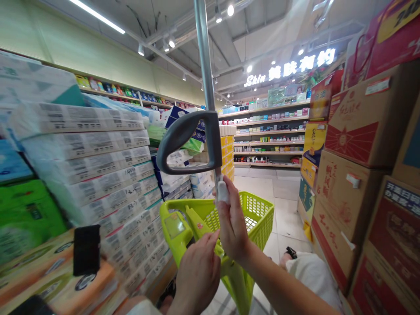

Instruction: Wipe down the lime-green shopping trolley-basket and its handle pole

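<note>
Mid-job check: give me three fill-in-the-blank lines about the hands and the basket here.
The right hand holds the silver metal pole just ____ the grey plastic loop handle.
The plastic mesh basket that the left hand touches is coloured ____.
Brown cardboard boxes are stacked on the person's ____ side.
Missing: below; green; right.

A supermarket aisle: stocked shelves [269,131], stacked cartons [357,175], tissue packs [98,166], a shopping basket [256,214] and a lit "Skin" sign [290,65].
</note>
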The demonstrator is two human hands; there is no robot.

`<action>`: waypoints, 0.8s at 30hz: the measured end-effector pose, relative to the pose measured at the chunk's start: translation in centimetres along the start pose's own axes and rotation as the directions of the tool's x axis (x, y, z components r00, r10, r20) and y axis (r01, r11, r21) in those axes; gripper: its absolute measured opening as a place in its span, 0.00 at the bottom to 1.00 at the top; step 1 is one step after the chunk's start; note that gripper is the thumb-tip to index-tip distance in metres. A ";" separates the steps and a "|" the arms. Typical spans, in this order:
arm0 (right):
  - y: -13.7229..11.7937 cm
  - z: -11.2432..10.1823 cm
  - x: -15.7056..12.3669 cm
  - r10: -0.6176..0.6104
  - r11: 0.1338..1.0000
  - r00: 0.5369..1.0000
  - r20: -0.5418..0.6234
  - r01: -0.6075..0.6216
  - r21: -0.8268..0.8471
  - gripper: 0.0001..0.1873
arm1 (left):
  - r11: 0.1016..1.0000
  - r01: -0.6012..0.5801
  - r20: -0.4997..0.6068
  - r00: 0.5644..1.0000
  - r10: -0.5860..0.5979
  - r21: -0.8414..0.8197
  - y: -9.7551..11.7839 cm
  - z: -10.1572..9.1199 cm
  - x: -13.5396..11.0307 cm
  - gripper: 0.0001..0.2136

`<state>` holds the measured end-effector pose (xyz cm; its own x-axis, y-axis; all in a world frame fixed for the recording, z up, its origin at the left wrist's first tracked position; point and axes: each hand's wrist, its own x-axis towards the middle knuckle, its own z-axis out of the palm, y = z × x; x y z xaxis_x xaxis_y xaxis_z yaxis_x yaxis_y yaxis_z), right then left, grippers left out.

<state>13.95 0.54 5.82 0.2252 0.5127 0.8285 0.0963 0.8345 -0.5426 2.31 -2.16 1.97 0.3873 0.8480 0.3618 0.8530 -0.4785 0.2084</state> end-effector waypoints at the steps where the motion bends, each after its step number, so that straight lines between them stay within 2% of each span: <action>1: 0.2 0.0 -0.6 0.096 0.992 0.995 -0.013 -0.095 0.079 0.26 | 1.000 -0.003 -0.007 1.000 0.003 -0.004 -0.1 0.1 0.0 0.25; 3: 0.3 -0.3 -1.0 0.282 0.927 0.959 0.023 -0.279 0.253 0.24 | 1.000 -0.003 -0.027 1.000 0.003 -0.014 -0.3 0.3 -0.1 0.24; 6: -1.0 -0.7 1.7 0.442 0.737 0.878 0.182 -0.471 0.484 0.21 | 0.992 -0.006 -0.096 0.995 -0.006 -0.123 -0.9 0.7 0.0 0.23; 8: -2.3 -0.9 4.4 0.428 0.668 0.878 0.216 -0.468 0.578 0.20 | 0.959 -0.039 -0.182 0.983 -0.013 -0.280 -1.3 0.4 0.2 0.22; 10: -3.3 -0.9 6.1 0.406 0.646 0.885 0.229 -0.455 0.612 0.18 | 0.889 -0.090 -0.293 0.955 -0.051 -0.449 -1.4 -0.8 0.5 0.21; 12: -3.5 -0.8 6.3 0.414 0.643 0.882 0.225 -0.458 0.614 0.16 | 0.798 -0.141 -0.399 0.907 -0.133 -0.586 -1.0 -3.1 1.0 0.21; 14: -3.2 -0.7 5.6 0.460 0.629 0.860 0.221 -0.491 0.603 0.15 | 0.702 -0.192 -0.455 0.866 -0.209 -0.686 -0.1 -5.9 1.6 0.23; 16: -3.0 -0.6 5.1 0.500 0.607 0.836 0.226 -0.524 0.598 0.15 | 0.616 -0.268 -0.494 0.838 -0.231 -0.741 1.2 -8.6 2.4 0.24; 18: -3.4 -0.6 5.7 0.488 0.602 0.846 0.216 -0.506 0.618 0.17 | 0.533 -0.341 -0.528 0.813 -0.246 -0.774 2.5 -10.5 3.3 0.24; 21: -4.6 -0.4 7.4 0.421 0.611 0.887 0.191 -0.432 0.664 0.19 | 0.386 -0.427 -0.549 0.781 -0.297 -0.818 3.7 -11.7 4.7 0.23; 24: -5.2 -0.2 8.4 0.430 0.600 0.883 0.188 -0.435 0.672 0.18 | 0.297 -0.466 -0.550 0.755 -0.356 -0.833 4.0 -11.9 5.7 0.19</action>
<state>15.58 0.51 15.58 0.0581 0.8494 0.5246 -0.6914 0.4132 -0.5926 3.73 -1.98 15.65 -0.2035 0.6856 0.6990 -0.2185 -0.7277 0.6502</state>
